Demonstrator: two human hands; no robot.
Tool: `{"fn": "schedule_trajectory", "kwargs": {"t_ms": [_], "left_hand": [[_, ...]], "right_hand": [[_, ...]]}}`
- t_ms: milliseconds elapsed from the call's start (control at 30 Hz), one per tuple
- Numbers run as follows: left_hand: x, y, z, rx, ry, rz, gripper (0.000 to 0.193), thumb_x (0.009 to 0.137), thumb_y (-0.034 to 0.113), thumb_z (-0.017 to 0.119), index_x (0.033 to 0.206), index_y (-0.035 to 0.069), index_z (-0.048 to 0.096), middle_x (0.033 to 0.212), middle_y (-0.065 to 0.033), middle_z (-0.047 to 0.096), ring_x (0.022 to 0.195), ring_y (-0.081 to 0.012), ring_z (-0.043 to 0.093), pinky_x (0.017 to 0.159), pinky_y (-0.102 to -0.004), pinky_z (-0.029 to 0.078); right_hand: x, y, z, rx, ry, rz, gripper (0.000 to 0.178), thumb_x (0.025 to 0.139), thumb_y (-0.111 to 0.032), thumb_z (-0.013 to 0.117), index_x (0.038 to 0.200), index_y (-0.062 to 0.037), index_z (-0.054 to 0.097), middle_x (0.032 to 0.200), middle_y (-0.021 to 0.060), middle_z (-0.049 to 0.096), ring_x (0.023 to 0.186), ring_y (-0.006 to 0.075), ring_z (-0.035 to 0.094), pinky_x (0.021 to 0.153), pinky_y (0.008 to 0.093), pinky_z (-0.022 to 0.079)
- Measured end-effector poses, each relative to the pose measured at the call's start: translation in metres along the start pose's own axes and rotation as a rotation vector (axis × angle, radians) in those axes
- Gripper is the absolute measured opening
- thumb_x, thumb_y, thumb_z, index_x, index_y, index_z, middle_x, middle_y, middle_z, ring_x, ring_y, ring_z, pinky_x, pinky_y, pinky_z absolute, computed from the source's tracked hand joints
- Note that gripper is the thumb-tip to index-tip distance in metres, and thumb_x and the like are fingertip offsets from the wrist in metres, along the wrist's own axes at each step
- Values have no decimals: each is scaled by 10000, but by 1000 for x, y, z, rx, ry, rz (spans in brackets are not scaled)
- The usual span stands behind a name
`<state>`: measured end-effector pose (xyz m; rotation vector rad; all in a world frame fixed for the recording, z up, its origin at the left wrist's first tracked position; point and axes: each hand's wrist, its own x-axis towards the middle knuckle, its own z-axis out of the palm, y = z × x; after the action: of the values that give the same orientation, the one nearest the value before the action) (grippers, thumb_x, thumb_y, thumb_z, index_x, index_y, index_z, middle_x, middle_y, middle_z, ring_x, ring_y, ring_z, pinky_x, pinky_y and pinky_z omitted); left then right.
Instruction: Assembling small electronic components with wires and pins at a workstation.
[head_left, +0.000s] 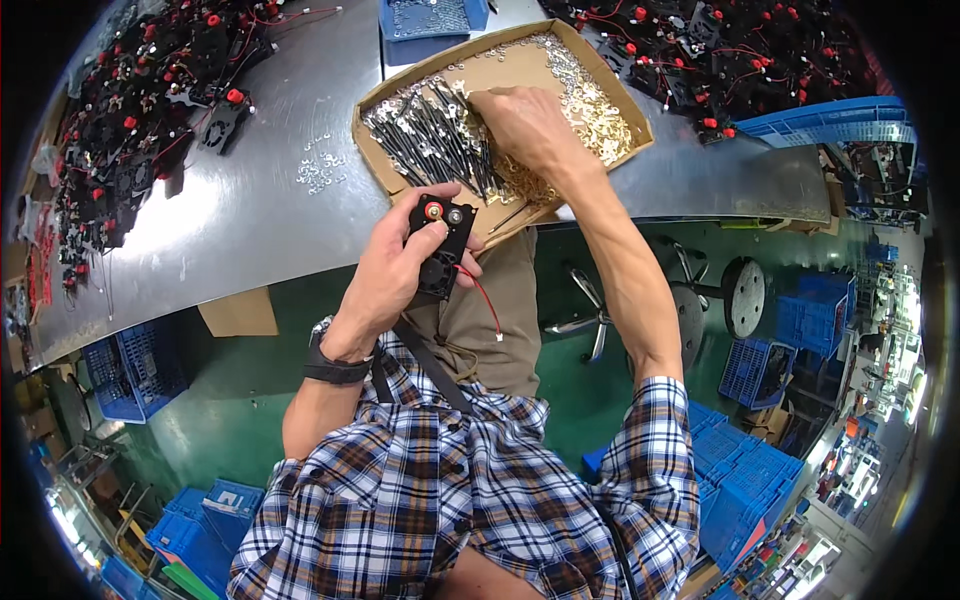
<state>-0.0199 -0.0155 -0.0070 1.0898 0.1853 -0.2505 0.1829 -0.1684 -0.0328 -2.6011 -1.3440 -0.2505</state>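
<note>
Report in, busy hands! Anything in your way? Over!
Left hand: gripping flat rectangular black plastic part. Right hand: inside shallow brown cardboard tray, grip hidden. Thin red wire dangling; no obstruction visible.

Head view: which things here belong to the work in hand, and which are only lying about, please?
Seem in use:
black part, in the left hand
cardboard tray, under the right hand
slim black pieces and gold-coloured pieces in it

Seem only lying about:
cardboard sheet, lower left
blue crate, left of it
round stool seat, right side
</note>
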Motion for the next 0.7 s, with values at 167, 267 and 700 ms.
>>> {"fn": "schedule_trajectory", "kwargs": {"t_ms": [167, 267, 700], "left_hand": [[0, 1, 0, 9, -8, 9, 419, 1045, 142, 466, 1432, -15, 437, 1017, -192, 671, 815, -215, 709, 725, -316, 613], [1, 1, -1, 0, -22, 3, 406, 1053, 124, 456, 1430, -21, 422, 1022, -194, 671, 822, -226, 709, 729, -333, 614], [2, 3, 2, 139, 46, 49, 328, 1034, 86, 470, 1338, -39, 479, 1045, -127, 648, 826, -178, 689, 695, -323, 622]], "right_hand": [[8, 2, -2, -30, -33, 7, 104, 880, -70, 549, 874, 10, 615, 768, 231, 687, 768, 426, 687, 676, 496, 525], [18, 5, 1, -53, -44, 25, 128, 894, -106, 561, 874, 9, 613, 736, 229, 675, 743, 424, 683, 655, 501, 515], [-45, -74, -69, 943, -170, 122, 162, 982, -138, 613, 981, 20, 652, 674, 120, 609, 584, 169, 591, 558, 334, 466]]}}
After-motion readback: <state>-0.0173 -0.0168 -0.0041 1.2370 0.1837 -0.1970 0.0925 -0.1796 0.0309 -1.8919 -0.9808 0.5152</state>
